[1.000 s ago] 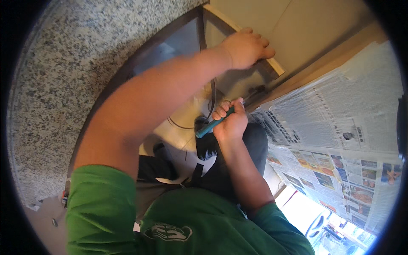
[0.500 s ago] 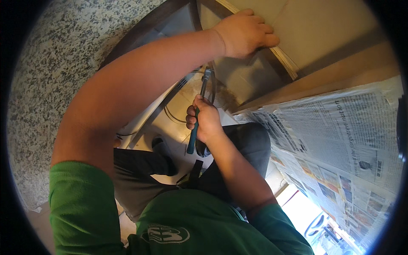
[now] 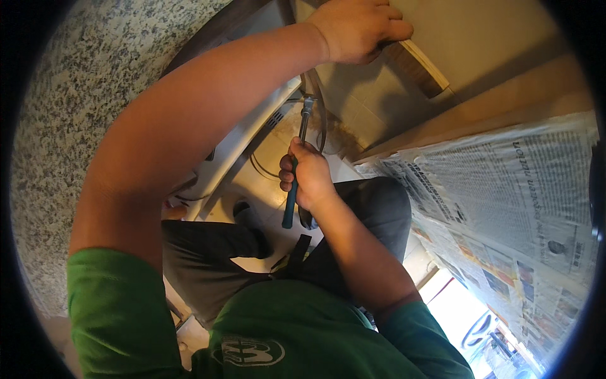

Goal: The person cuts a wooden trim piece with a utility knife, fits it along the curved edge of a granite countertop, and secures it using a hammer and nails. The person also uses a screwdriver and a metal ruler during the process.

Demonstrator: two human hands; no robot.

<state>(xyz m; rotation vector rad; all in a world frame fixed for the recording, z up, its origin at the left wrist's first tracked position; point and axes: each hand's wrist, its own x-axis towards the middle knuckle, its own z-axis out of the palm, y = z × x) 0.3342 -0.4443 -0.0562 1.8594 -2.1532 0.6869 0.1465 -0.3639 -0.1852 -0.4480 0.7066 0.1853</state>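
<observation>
My left hand (image 3: 356, 31) reaches far ahead and is closed over a narrow wooden board (image 3: 421, 68) with a pale edge and a brown face. The fingertips are partly hidden behind the board. Lower down, my right hand (image 3: 307, 174) wraps round the teal grip of a hammer (image 3: 289, 208). Its metal shaft and head (image 3: 308, 103) point away from me, below my left forearm and apart from the board.
A speckled stone countertop (image 3: 82, 126) fills the left side. Newspaper (image 3: 505, 183) covers a panel on the right, below a wooden ledge (image 3: 480, 114). A tiled wall (image 3: 486, 38) stands ahead. A cable (image 3: 323, 120) loops near the hammer head. My knees are bent underneath.
My left hand and the wooden board have moved a little farther ahead. My right hand still holds the hammer in nearly the same place. The view has shifted slightly.
</observation>
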